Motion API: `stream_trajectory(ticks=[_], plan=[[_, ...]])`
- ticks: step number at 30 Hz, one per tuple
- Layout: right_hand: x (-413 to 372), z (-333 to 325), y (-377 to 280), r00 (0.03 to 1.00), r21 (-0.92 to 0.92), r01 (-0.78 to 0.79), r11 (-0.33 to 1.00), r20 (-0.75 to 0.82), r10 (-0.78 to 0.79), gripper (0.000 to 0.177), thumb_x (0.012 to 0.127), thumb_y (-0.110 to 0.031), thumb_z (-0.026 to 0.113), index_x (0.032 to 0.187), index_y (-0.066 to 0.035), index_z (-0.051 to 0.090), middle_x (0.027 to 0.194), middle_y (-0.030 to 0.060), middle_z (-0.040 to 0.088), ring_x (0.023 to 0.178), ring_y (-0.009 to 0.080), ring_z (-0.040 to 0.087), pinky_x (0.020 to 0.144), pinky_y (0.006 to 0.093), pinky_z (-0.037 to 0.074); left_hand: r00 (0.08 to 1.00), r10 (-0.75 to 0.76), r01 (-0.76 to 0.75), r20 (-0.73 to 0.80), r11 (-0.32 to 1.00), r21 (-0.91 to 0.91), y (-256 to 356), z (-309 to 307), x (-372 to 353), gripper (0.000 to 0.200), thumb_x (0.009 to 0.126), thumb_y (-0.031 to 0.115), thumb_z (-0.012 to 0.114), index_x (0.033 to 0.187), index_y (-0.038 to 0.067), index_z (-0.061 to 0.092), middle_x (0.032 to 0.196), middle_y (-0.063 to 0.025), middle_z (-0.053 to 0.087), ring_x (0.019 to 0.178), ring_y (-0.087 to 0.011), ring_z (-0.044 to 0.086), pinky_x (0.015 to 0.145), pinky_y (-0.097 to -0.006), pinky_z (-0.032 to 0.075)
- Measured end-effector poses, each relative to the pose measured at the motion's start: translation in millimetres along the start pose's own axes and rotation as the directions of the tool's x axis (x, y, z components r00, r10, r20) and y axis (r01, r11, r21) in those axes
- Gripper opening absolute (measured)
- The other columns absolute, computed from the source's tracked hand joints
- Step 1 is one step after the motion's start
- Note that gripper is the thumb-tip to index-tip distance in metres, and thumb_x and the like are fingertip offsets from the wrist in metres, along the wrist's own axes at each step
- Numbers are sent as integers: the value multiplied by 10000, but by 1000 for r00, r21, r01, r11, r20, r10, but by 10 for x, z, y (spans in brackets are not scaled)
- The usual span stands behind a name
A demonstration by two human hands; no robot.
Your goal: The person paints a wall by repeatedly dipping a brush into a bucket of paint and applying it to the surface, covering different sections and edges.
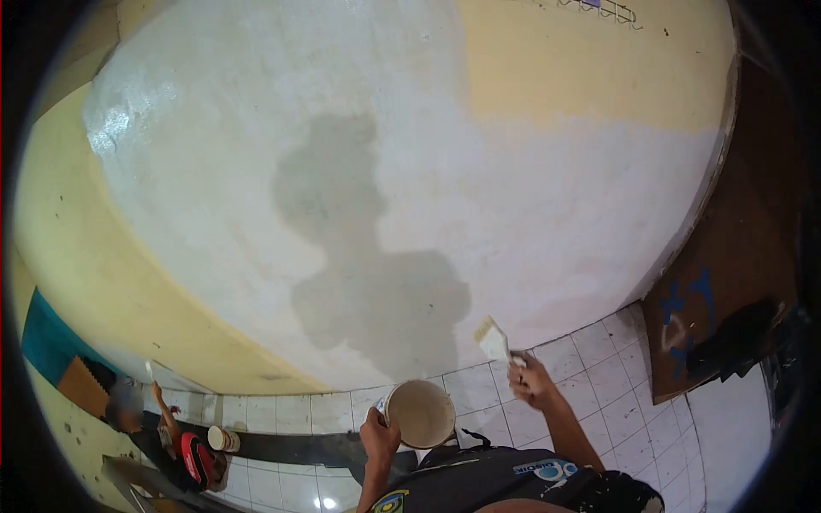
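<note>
My left hand [380, 434] grips the rim of a round paint bucket [421, 414], held in front of my body. The inside of the bucket looks pale, and how much paint it holds is hard to tell. Out to the right, my right hand [532, 381] is closed around the handle of a flat paintbrush [493, 339]. Its bristles point up and to the left, close in view to the lower wall. Ahead stands the wall [556, 214], coated whitish over most of its surface, with yellow at the upper right and on the left.
At the lower left a co-worker [175, 449] sits low, raising a brush [149, 371], beside a small bucket [224, 439]. A dark strip [295, 448] lies on the white tiled floor [590, 376]. A brown board [727, 222] stands right. Hooks [611, 12] hang high on the wall.
</note>
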State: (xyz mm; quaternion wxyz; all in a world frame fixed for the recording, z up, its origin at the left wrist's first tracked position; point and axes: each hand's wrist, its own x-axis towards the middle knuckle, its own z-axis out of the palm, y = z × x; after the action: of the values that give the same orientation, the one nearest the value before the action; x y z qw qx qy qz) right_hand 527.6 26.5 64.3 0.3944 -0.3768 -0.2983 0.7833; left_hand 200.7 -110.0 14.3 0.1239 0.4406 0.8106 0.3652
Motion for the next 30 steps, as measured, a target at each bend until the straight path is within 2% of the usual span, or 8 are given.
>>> stream_trajectory(ticks=[3,6,11,17,19,21,25,30], plan=[[-679,-192,248,999,56,-26,998,32,25,306,981,-105,557,1270,-79,461,681,-35,429,447,32,307,389,217,239,1000,6,-6,15,1000,25,196,41,-279,218,749,160,671,748,0,522,622,-204,588,575,-413,603,556,-464,471],[-1273,-353,238,999,-47,-35,998,-12,35,334,976,-116,577,1280,-86,443,671,1,433,435,35,300,381,214,238,997,27,-29,77,999,34,268,158,-553,217,754,165,668,753,2,525,635,-212,595,604,-429,608,563,-482,469],[-2047,-736,200,1000,-57,11,998,-7,-12,334,998,-136,573,1311,-83,465,625,-14,437,420,38,281,378,222,225,989,96,-95,109,995,-18,517,304,-1218,220,753,169,668,759,7,519,626,-212,581,605,-443,595,554,-483,457],[-2595,-1169,237,996,-38,73,997,-46,-74,318,1001,-129,564,1302,-93,469,639,-1,456,428,41,296,379,220,237,991,102,-96,89,993,-76,693,514,-2024,221,746,159,675,750,12,511,586,-186,547,566,-419,578,528,-473,440],[-2819,-1247,218,998,-34,44,998,-38,-45,356,974,-71,549,1319,-109,467,655,24,472,432,53,306,388,223,247,989,130,-124,66,989,-80,761,577,-2263,215,742,152,676,747,15,511,584,-182,549,561,-409,582,523,-470,438],[-3040,-1344,250,999,-37,50,998,-12,-50,360,970,-62,544,1320,-104,472,647,27,467,431,51,303,387,224,246,987,113,-102,111,990,-95,892,548,-2431,217,746,159,670,751,13,510,595,-191,556,576,-420,589,526,-475,439],[-3400,-1468,345,999,-81,41,996,-13,-42,352,969,-63,542,1313,-104,482,641,24,463,429,51,296,385,223,245,962,203,-192,182,978,-76,995,501,-2606,231,753,178,660,761,10,502,615,-209,566,579,-428,585,527,-474,434],[-3612,-1552,469,997,17,65,998,-30,-65,336,974,-93,575,1300,-69,496,692,61,530,448,54,335,388,223,251,947,217,-196,235,974,-110,1145,482,-2787,240,752,184,663,766,13,495,620,-216,566,581,-423,583,535,-478,430]])
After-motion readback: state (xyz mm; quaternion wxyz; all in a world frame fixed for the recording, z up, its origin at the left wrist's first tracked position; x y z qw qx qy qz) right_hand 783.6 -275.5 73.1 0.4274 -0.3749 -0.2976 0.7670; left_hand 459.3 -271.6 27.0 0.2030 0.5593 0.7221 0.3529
